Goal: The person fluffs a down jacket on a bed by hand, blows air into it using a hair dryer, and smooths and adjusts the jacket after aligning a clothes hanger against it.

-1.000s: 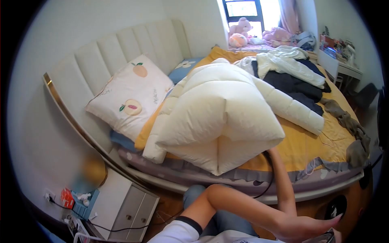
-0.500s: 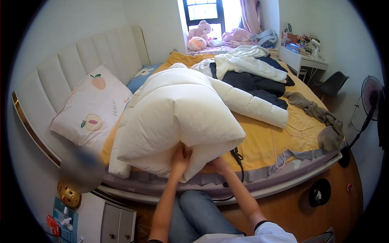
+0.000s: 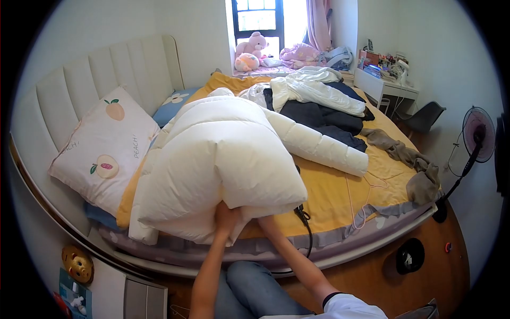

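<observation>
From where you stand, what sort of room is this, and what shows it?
Probably a bedroom: a bed with a padded headboard, and a peach-print pillow beside it.

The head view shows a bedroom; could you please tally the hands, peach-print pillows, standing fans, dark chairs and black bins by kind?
Hands (left hand, right hand): 2
Peach-print pillow: 1
Standing fan: 1
Dark chair: 1
Black bin: 1
Total: 6

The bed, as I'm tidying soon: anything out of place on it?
Yes: a black cord hangs over the near edge of the bed, odd among clothes; a brownish cloth lies twisted by the corner, as if dropped.
</observation>
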The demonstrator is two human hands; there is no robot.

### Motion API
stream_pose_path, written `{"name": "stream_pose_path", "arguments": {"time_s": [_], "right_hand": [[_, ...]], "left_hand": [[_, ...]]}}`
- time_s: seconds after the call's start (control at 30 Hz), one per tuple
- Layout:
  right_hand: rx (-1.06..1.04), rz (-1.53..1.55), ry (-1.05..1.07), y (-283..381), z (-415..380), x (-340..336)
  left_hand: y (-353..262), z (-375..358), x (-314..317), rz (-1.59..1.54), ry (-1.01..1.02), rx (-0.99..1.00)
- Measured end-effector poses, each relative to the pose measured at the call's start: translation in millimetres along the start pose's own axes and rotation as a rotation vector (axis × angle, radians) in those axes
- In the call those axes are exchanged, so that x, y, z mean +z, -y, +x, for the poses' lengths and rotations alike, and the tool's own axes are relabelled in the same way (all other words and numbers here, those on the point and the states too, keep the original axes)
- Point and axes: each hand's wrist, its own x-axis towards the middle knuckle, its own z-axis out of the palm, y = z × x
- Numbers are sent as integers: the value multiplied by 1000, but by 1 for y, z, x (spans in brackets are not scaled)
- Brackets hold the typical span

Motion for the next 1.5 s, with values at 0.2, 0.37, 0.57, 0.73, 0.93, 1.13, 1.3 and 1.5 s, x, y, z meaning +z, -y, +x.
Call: {"name": "stream_pose_path", "arguments": {"time_s": [0.2, 0.37, 0.57, 0.73, 0.93, 1.13, 1.3, 1.5], "right_hand": [[77, -148, 64, 11, -10, -22], [-233, -612, 175, -26, -13, -34], [-88, -128, 42, 4, -7, 0], [-72, -81, -28, -8, -3, -2], [-51, -316, 111, -16, -9, -28], [6, 164, 80, -40, -5, -10], [-98, -61, 54, -28, -1, -9], [85, -10, 96, -15, 2, -25]], "left_hand": [[5, 4, -20, -289, -98, 41], [12, -9, 8, 181, 185, 51], [41, -1, 22, 227, 9, 143], [32, 6, -3, -50, 30, 132], [22, 17, -32, -48, 110, 50], [30, 3, 1, 153, 224, 121], [43, 10, 11, 25, 130, 152], [40, 25, -6, 2, 136, 107]]}}
